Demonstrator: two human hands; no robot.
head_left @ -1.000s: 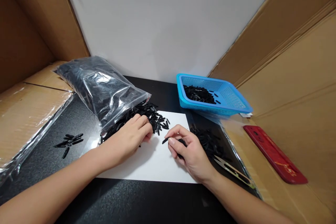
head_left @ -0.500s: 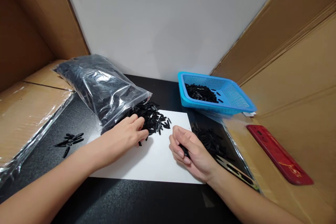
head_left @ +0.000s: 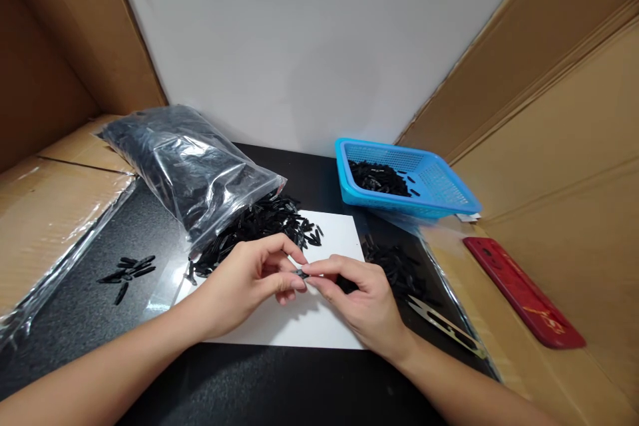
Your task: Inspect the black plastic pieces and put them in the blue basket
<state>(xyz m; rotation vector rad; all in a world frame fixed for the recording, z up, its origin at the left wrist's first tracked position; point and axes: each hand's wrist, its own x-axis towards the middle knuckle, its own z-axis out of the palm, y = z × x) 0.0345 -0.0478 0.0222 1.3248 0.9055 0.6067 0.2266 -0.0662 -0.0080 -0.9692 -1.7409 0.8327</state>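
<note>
Between the fingertips of both hands, above a white sheet (head_left: 294, 326), is a small dark elongated piece (head_left: 300, 273). My left hand (head_left: 254, 283) pinches it from the left, thumb below and forefinger above. From the right, my right hand (head_left: 359, 296) pinches its other end. Something black also shows inside the curled fingers of the right hand. Behind the left hand, a heap of small black elongated pieces (head_left: 264, 219) spills from the mouth of a clear plastic bag (head_left: 194, 166) filled with dark contents.
A blue basket (head_left: 429, 213) holding black pieces stands at the back right. More black pieces (head_left: 394, 266) lie right of the sheet, by a flat metal tool (head_left: 446, 326). A small group of pieces (head_left: 127, 271) lies left. A red case (head_left: 524, 293) rests on cardboard.
My left hand has moved right, away from the heap, with a piece in its fingers. The right hand has shifted slightly left and opened its thumb and forefinger to pinch that piece.
</note>
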